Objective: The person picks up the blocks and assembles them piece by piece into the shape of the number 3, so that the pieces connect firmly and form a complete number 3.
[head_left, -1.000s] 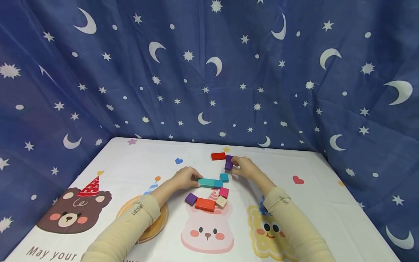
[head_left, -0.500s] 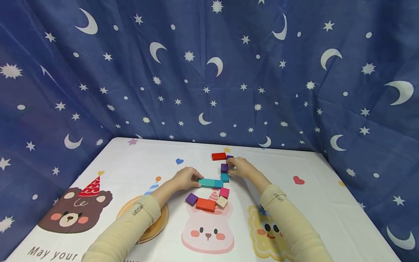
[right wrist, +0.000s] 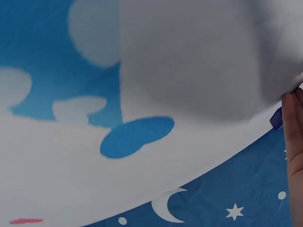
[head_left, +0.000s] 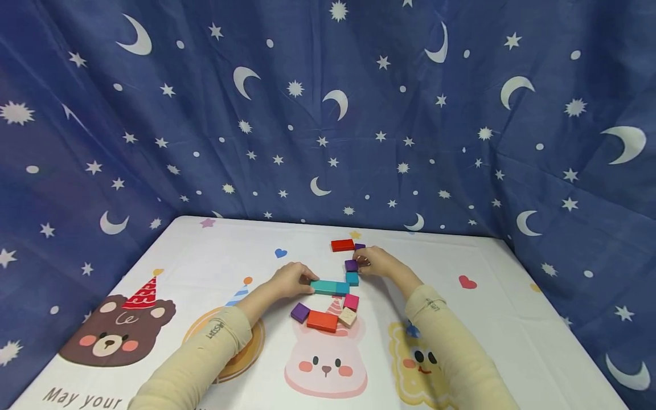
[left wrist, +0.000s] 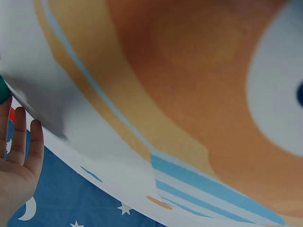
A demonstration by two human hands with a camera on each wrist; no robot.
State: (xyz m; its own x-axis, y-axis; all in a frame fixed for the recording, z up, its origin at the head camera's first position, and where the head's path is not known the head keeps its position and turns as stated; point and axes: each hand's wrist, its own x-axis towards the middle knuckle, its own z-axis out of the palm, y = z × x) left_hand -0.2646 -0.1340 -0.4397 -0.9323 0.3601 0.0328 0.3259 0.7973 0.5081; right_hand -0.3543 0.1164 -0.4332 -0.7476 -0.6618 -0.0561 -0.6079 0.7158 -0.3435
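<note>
My left hand (head_left: pixel 292 279) pinches the left end of a long teal block (head_left: pixel 324 287), thumb on the near side and a finger on the far side. In the left wrist view, its fingers and a corner of the teal block (left wrist: pixel 4 90) show at the edge. A blue block (head_left: pixel 342 288) abuts the teal one, and a blue cube (head_left: pixel 352 279) sits just behind. My right hand (head_left: pixel 379 262) holds a small purple block (head_left: pixel 351 266) against the far side of that cube. Another purple block (head_left: pixel 360 247), partly hidden, lies beyond its fingers.
A red block (head_left: pixel 343 245) lies at the back. Nearer are a pink cube (head_left: pixel 351 302), a cream cube (head_left: pixel 347 316), an orange-red block (head_left: pixel 322 322) and a purple cube (head_left: pixel 300 312). The white printed tablecloth (head_left: pixel 246 233) meets a blue starry curtain (head_left: pixel 328 114) behind.
My right hand has moved toward me and left with the small purple block, from beside the other purple block to the blue cube. The left hand stays on the teal block.
</note>
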